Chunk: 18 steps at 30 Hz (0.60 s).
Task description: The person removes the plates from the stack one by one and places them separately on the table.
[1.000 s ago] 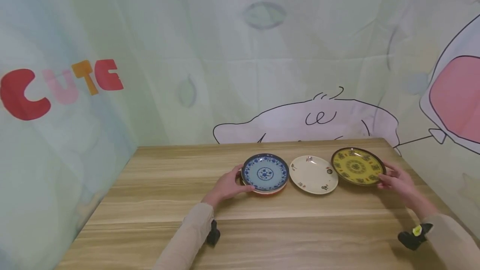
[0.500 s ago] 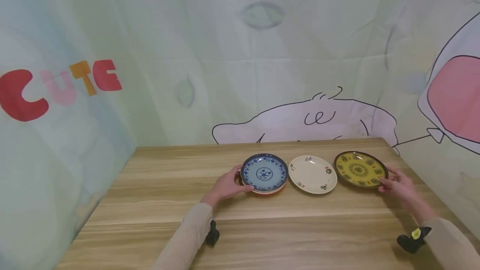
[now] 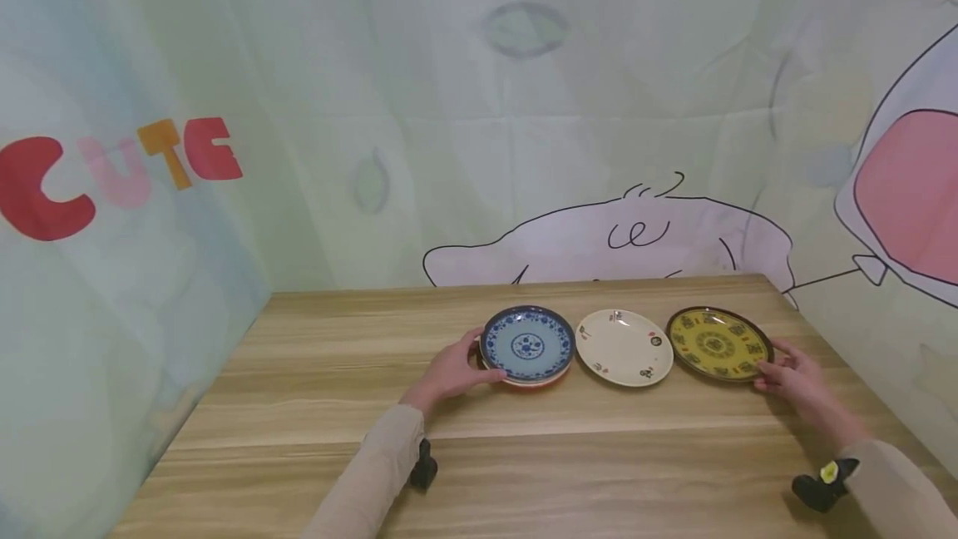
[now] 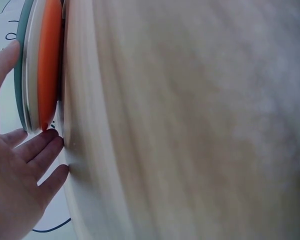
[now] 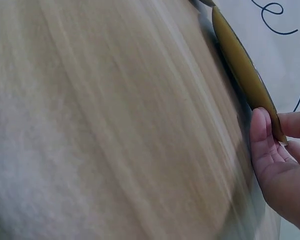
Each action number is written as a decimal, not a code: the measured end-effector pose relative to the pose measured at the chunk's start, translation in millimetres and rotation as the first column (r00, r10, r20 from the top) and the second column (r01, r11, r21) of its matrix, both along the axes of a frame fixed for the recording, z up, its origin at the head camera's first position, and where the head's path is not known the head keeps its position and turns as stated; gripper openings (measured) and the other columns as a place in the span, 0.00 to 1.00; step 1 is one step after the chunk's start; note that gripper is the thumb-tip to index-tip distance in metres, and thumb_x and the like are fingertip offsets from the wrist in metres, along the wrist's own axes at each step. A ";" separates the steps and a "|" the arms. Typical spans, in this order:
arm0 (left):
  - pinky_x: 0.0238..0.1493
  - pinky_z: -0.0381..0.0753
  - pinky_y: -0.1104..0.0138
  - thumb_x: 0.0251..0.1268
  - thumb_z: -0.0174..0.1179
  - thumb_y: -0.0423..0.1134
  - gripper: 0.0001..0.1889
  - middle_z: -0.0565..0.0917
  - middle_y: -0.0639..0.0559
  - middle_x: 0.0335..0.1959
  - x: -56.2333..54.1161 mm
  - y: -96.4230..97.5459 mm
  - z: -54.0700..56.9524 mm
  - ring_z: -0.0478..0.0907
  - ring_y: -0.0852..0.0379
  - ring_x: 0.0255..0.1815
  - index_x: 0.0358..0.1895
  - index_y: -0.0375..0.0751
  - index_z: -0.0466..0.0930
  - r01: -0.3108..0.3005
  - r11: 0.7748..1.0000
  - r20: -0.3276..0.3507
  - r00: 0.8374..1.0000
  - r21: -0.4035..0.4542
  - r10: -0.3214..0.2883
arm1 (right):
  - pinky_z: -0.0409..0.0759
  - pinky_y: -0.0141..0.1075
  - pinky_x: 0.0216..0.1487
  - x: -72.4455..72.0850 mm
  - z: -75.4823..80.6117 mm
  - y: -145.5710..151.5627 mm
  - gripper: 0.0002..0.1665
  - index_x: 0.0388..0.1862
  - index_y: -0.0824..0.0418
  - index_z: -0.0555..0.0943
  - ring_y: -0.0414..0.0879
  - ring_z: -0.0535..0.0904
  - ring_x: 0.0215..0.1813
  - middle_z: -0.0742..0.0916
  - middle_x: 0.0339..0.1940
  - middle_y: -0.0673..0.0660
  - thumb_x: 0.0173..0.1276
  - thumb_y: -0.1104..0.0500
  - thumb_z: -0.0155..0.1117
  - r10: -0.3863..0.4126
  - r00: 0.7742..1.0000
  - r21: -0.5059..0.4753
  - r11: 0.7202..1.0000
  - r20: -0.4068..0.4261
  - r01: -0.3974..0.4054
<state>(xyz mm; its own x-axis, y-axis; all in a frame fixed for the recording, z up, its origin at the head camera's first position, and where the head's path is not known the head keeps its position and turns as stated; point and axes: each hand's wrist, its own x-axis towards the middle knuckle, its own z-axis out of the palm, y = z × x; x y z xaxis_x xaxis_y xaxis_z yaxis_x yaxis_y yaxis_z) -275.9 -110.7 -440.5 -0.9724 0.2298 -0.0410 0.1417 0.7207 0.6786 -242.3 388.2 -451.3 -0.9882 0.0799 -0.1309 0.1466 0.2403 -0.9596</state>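
A blue floral plate (image 3: 527, 345) tops a stack, with pale plates and an orange plate (image 4: 50, 65) under it in the left wrist view. My left hand (image 3: 452, 371) rests against the stack's left side, thumb at the top plate's near rim and the fingers fairly straight and spread. To the right of the stack lies a cream plate (image 3: 624, 348) with small printed motifs. Beyond it, my right hand (image 3: 799, 379) pinches the right rim of a yellow patterned plate (image 3: 717, 344), thumb on top and fingers below. That plate's right side tilts slightly off the table in the right wrist view.
The three plate places stand in a row near the far edge of a wooden table (image 3: 374, 456). A printed curtain (image 3: 337, 148) hangs behind and at both sides. Both wrists wear small black devices.
My right hand has moved slightly right and down with the yellow plate, which now lies lower and closer to the table. My left hand and the stack have hardly moved.
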 end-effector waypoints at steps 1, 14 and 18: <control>0.64 0.60 0.48 0.42 0.66 0.62 0.50 0.68 0.42 0.63 0.0 -0.1 0.2 0.63 0.45 0.64 0.69 0.46 0.54 -0.001 1.000 0.002 1.000 0.002 0.001 | 0.82 0.30 0.34 -0.4 -0.3 0.2 0.43 0.66 0.76 0.33 0.37 0.78 0.26 0.74 0.31 0.53 0.66 0.69 0.49 -0.001 1.000 0.005 1.000 -0.004 0.001; 0.64 0.60 0.47 0.42 0.66 0.60 0.49 0.68 0.41 0.63 1.1 0.3 0.1 0.63 0.45 0.64 0.69 0.46 0.55 0.006 1.000 -0.001 1.000 0.016 -0.006 | 0.82 0.32 0.29 -3.1 -0.1 3.6 0.39 0.66 0.80 0.40 0.37 0.77 0.24 0.77 0.25 0.47 0.66 0.67 0.48 -0.025 1.000 0.112 0.993 0.018 0.022; 0.64 0.60 0.48 0.42 0.66 0.60 0.49 0.68 0.42 0.63 1.5 0.3 0.3 0.63 0.45 0.64 0.69 0.46 0.54 0.003 1.000 -0.002 1.000 0.015 -0.003 | 0.82 0.31 0.28 -3.8 -2.7 4.9 0.38 0.65 0.80 0.40 0.36 0.77 0.24 0.77 0.25 0.47 0.66 0.66 0.48 -0.030 1.000 0.104 0.994 0.006 0.030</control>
